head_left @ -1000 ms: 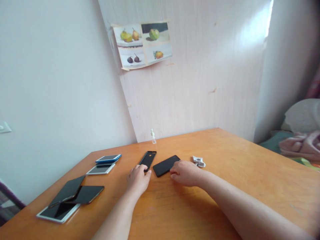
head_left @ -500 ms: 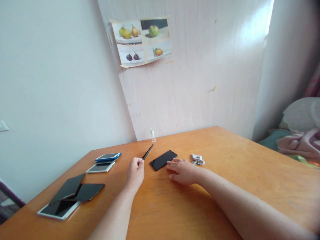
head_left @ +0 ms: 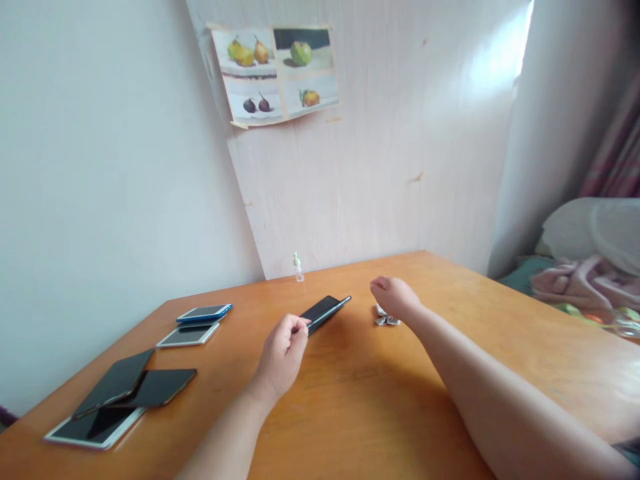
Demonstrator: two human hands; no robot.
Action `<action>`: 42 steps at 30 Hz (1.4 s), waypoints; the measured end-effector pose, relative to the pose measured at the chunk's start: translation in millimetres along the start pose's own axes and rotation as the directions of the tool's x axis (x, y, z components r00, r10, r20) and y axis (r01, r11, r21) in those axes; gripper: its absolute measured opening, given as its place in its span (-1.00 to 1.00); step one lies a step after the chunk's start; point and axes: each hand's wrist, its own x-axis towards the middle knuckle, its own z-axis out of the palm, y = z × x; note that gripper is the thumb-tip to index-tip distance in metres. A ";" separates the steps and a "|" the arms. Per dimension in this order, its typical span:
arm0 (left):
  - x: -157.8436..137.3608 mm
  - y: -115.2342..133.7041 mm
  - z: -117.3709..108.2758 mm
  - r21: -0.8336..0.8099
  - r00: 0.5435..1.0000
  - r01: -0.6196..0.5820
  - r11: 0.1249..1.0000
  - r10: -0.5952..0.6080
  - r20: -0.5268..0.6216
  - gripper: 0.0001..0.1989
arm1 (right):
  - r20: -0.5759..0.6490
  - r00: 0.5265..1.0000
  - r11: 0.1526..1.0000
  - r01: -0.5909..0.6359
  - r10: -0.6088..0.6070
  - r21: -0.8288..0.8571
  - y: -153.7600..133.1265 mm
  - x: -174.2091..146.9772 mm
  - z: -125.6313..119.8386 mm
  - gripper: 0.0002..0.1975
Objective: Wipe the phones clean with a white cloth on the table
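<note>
My left hand is closed around the near end of a thin, dark, long thing with a shiny edge. Its kind does not show clearly; it could be a phone seen edge-on. Directly behind and partly covered by it, a black phone lies on the wooden table. My right hand is raised with its fingers curled together, just above a crumpled white-and-grey cloth or wrapper. Whatever its fingers may hold is hidden.
Left on the table lie a blue-edged phone, a white phone, two dark tablets or phones overlapping, and a white tablet. A small clear bottle stands by the back board. Bedding is at right.
My right hand has left the black phone, moved up and right over the crumpled cloth, and curled its fingers. The dark thing in my left hand has swung rightward, in front of the phone.
</note>
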 end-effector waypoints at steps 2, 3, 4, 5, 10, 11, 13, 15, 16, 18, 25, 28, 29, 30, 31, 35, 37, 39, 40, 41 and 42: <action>-6.4 7.5 6.7 0.099 0.992 -0.078 0.992 0.068 0.102 -0.85 | 0.064 0.998 0.997 -0.016 0.021 -0.082 8.9 2.9 -3.6 -0.63; -8.9 10.2 9.5 0.133 0.984 -0.113 0.985 0.092 0.156 -0.87 | 0.090 0.996 0.995 -0.017 0.026 -0.102 12.2 3.2 -4.4 -0.65; -10.7 11.9 11.9 0.157 0.971 -0.145 0.977 0.111 0.210 -0.88 | 0.110 0.994 0.994 -0.013 0.025 -0.112 14.8 2.9 -4.5 -0.66; -12.1 12.7 13.9 0.172 0.957 -0.172 0.970 0.124 0.261 -0.88 | 0.129 0.991 0.993 -0.002 0.018 -0.117 16.6 2.1 -4.3 -0.68; -13.6 2.6 20.2 0.238 0.940 -0.199 0.951 0.117 0.322 -0.90 | 0.247 0.967 0.990 0.094 -0.065 -0.106 18.8 -3.0 0.2 -0.73; -13.4 -1.1 21.2 0.258 0.948 -0.188 0.948 0.107 0.300 -0.81 | 0.259 0.963 0.989 0.106 -0.077 -0.101 18.8 -2.9 1.2 -0.76; -13.3 -7.7 22.6 0.297 0.961 -0.157 0.942 0.077 0.265 -0.57 | 0.256 0.963 0.989 0.116 -0.089 -0.091 18.5 -1.6 3.1 -0.81; -13.5 -11.8 23.1 0.335 0.967 -0.112 0.936 0.025 0.254 -0.35 | 0.217 0.971 0.990 0.117 -0.099 -0.074 16.9 0.1 4.9 -0.83; -13.7 -12.8 23.0 0.351 0.966 -0.088 0.932 -0.006 0.257 -0.28 | 0.193 0.975 0.991 0.123 -0.109 -0.059 15.2 0.6 6.1 -0.82; -14.1 -13.1 22.5 0.374 0.964 -0.051 0.926 -0.052 0.261 -0.19 | 0.156 0.977 0.988 0.151 -0.146 -0.022 9.4 0.0 9.4 -0.78; -15.2 -11.3 21.8 0.395 0.967 0.018 0.919 -0.117 0.228 -0.16 | 0.137 0.948 0.957 0.282 -0.288 0.061 -21.5 -16.6 29.6 -0.80; -15.3 -11.2 22.3 0.369 0.971 0.023 0.929 -0.108 0.211 -0.21 | 0.160 0.946 0.954 0.295 -0.283 -0.059 -30.6 -23.8 33.5 -0.79; -15.3 -11.1 22.6 0.358 0.972 0.020 0.933 -0.101 0.210 -0.21 | 0.184 0.937 0.945 0.316 -0.298 -0.079 -32.3 -25.7 33.3 -0.78; -15.3 -10.9 22.9 0.348 0.973 0.018 0.938 -0.096 0.209 -0.21 | 0.211 0.924 0.935 0.343 -0.319 -0.089 -33.2 -27.4 32.6 -0.78; -15.5 -10.8 23.4 0.336 0.974 0.018 0.942 -0.092 0.207 -0.20 | 0.234 0.910 0.924 0.371 -0.342 -0.091 -33.4 -28.6 31.4 -0.78; -16.5 -11.1 25.7 0.279 0.975 0.024 0.960 -0.084 0.204 -0.15 | 0.270 0.896 0.913 0.393 -0.353 -0.110 -32.2 -30.8 26.7 -0.77; -16.9 -11.5 27.0 0.266 0.977 0.026 0.964 -0.081 0.199 -0.12 | 0.271 0.898 0.917 0.385 -0.346 -0.105 -36.5 -34.0 27.8 -0.78; -17.0 -11.8 28.4 0.266 0.978 0.021 0.964 -0.074 0.193 -0.10 | 0.275 0.870 0.900 0.434 -0.409 -0.033 -46.3 -41.7 32.4 -0.78; -17.0 -11.9 29.0 0.266 0.979 0.013 0.964 -0.067 0.194 -0.09 | 0.277 0.838 0.876 0.482 -0.471 0.031 -52.4 -46.9 35.7 -0.78; -17.0 -11.9 29.7 0.265 0.979 0.002 0.964 -0.056 0.197 -0.10 | 0.278 0.795 0.840 0.534 -0.539 0.099 -58.6 -52.0 39.2 -0.77; -16.9 -11.8 30.4 0.264 0.979 -0.008 0.965 -0.046 0.200 -0.11 | 0.275 0.755 0.803 0.576 -0.595 0.154 -63.8 -56.3 42.7 -0.77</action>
